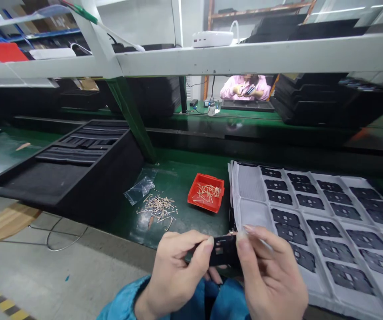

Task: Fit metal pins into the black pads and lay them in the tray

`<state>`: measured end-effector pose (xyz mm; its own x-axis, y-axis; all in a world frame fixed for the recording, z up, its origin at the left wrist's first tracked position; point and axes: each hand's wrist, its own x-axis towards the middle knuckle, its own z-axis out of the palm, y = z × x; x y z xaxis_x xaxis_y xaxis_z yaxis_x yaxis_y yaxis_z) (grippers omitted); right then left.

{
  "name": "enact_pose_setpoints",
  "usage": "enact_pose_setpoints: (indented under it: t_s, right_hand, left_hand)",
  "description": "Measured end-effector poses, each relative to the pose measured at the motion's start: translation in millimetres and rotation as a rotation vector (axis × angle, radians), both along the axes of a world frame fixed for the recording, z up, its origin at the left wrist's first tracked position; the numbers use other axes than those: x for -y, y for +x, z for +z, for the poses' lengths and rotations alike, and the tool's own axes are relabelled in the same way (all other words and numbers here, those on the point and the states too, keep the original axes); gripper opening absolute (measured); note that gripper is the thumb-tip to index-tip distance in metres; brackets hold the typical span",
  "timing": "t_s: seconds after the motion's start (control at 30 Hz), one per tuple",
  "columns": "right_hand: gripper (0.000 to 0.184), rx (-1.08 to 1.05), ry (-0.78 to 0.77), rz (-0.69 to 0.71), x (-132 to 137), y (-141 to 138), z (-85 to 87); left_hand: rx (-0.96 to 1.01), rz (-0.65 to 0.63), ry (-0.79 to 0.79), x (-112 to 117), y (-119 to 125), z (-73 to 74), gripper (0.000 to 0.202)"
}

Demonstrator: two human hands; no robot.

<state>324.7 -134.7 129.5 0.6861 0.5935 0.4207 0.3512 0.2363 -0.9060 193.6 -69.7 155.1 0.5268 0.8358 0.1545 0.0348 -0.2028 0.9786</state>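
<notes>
A small flat black plastic part (223, 250) with cut-outs is held low in the middle of the view, over my lap. My left hand (174, 271) pinches its left edge between thumb and fingers. My right hand (271, 275) pinches its right edge, with a thin pale sliver (264, 242) showing by the fingers. Just to the right lies a white tray (251, 186) filled with several similar black parts (318, 227) in rows. A red bin (206, 192) of small copper-coloured pins stands ahead on the green bench.
Loose pins (158, 207) and a clear plastic bag (140, 187) lie left of the red bin. A large black foam tray (61, 171) sits at the left. Across the bench another person in pink (244, 86) works. A white shelf beam (244, 55) runs overhead.
</notes>
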Motion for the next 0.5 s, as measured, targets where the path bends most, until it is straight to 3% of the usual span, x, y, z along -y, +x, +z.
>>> enact_pose_setpoints:
  t_s: [0.1,0.23,0.37,0.5]
  right_hand:
    - [0.026,0.252,0.025,0.026,6.1,9.4,-1.9]
    - [0.034,0.550,0.025,0.206,9.9,20.0,1.9]
    - [0.020,0.493,0.015,0.223,8.6,15.7,8.0]
    - [0.024,0.427,0.260,0.133,2.9,1.5,1.2]
  left_hand:
    - [-0.018,-0.018,0.049,1.5,-5.0,4.2,0.032]
    - [-0.204,-0.032,0.414,2.3,-17.4,12.8,0.024]
    - [-0.291,-0.014,0.803,3.2,-32.4,13.3,0.025]
    - [-0.267,0.041,1.145,7.4,-38.7,11.8,0.027]
